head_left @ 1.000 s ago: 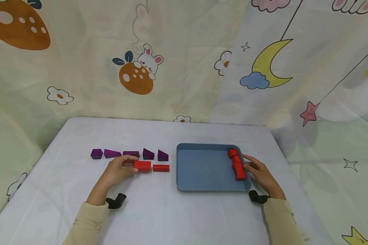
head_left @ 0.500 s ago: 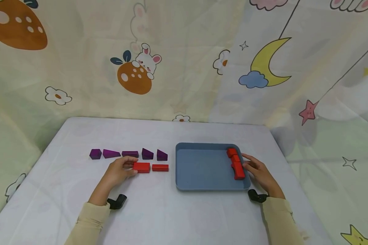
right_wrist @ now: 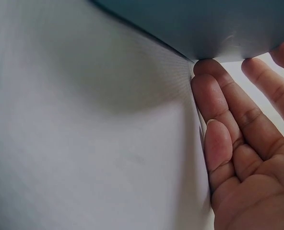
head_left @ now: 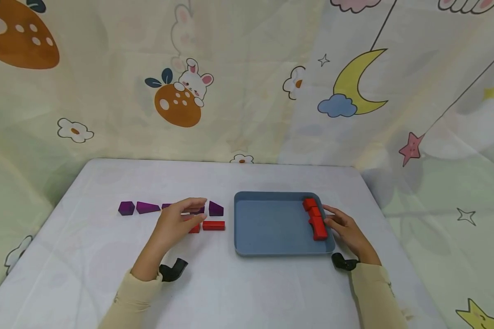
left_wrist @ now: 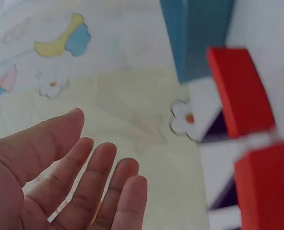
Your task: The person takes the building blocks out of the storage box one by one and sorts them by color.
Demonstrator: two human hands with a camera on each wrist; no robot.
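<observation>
My left hand [head_left: 174,227] is raised over the left part of the table, thumb and fingers apart, nothing between them. It partly covers a red block [head_left: 195,228]. Right of that lies a longer, thinner red bar [head_left: 213,225]. In the left wrist view, the red bar [left_wrist: 240,91] and red block [left_wrist: 266,187] appear beside the spread fingers. My right hand [head_left: 351,234] rests at the right side of the blue-grey tray [head_left: 271,224]. The right wrist view has its fingertips touching the tray's outer wall [right_wrist: 209,33]. Several red blocks [head_left: 319,229] stand in a column along the tray's right inside.
Behind the red pieces runs a row of purple blocks: a hexagonal one [head_left: 126,208], a long wedge [head_left: 147,208], and others partly behind my left hand, ending with a slanted block [head_left: 216,209]. A printed cloth [head_left: 247,91] hangs behind the white table [head_left: 247,292].
My left hand has let go of the left red block, lifted, and moved right with its fingers spread. The block stays on the table. My right hand stays at the tray.
</observation>
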